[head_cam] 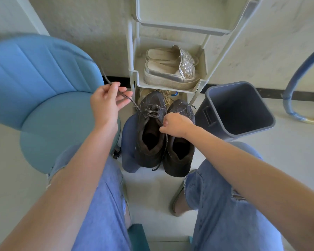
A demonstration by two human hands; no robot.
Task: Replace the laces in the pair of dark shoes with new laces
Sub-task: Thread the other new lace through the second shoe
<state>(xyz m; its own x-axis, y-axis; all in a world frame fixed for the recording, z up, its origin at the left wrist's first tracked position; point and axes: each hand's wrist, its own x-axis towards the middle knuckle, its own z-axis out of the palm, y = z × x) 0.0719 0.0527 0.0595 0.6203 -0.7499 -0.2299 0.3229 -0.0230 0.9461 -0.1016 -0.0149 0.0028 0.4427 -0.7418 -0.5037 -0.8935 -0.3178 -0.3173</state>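
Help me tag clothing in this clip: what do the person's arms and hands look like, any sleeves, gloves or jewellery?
The left forearm and right forearm are bare, with no sleeve in view. The left hand and right hand wear no gloves, and no ring, watch or bracelet shows. Below them are light blue ripped jeans.

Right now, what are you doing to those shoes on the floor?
A seated person is working on the lace of one of two dark shoes on the floor. The left hand pinches one lace end, pulled up and leftward. The right hand pinches the lace at the shoe's opening. The lace is threaded through the front eyelets. A grey bin stands to the right, and silver shoes sit on a rack behind.
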